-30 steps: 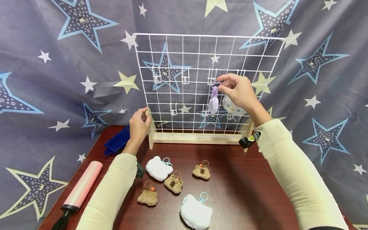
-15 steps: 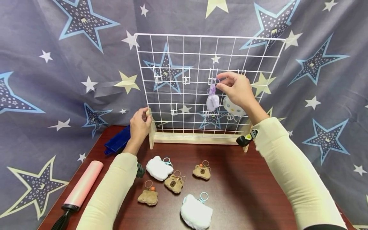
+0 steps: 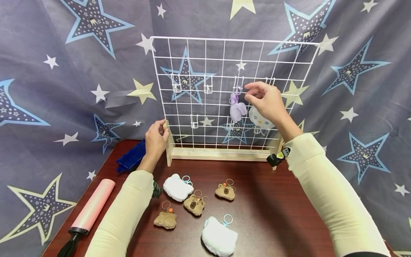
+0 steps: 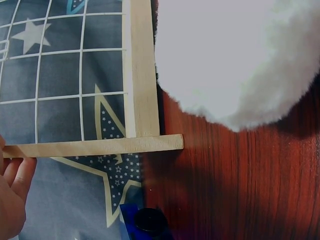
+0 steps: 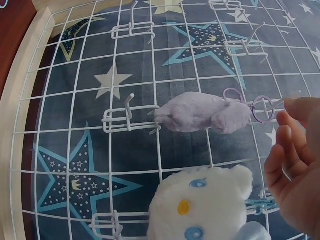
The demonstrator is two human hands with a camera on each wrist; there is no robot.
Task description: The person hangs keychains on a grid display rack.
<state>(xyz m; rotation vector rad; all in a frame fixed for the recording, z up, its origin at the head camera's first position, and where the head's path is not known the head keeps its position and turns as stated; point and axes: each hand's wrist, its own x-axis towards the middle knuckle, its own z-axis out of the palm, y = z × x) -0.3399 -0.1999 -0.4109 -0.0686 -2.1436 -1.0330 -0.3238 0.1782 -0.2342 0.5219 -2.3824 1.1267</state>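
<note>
**Purple plush keychain [image 3: 237, 112] hung on wire rack [image 3: 221, 155]**

The keychain is suspended by its purple ring [image 5: 254, 111] from an upper hook [image 3: 238, 88]. Just beside the ring, the right hand [image 3: 269, 101] is held with fingers loosely bent, thumb and forefinger parted, and nothing gripped. The rack's wooden side post [image 4: 102, 146] is pinched by the left hand [image 3: 156, 139]. A white toy [image 3: 259, 119] is hung next to the keychain, partly hidden by the right hand. On the table [image 3: 257, 217] are placed two white plush keychains [image 3: 219, 237] and three brown bear keychains [image 3: 165, 220]; a pink pump [image 3: 94, 205] is laid at the left.
</note>
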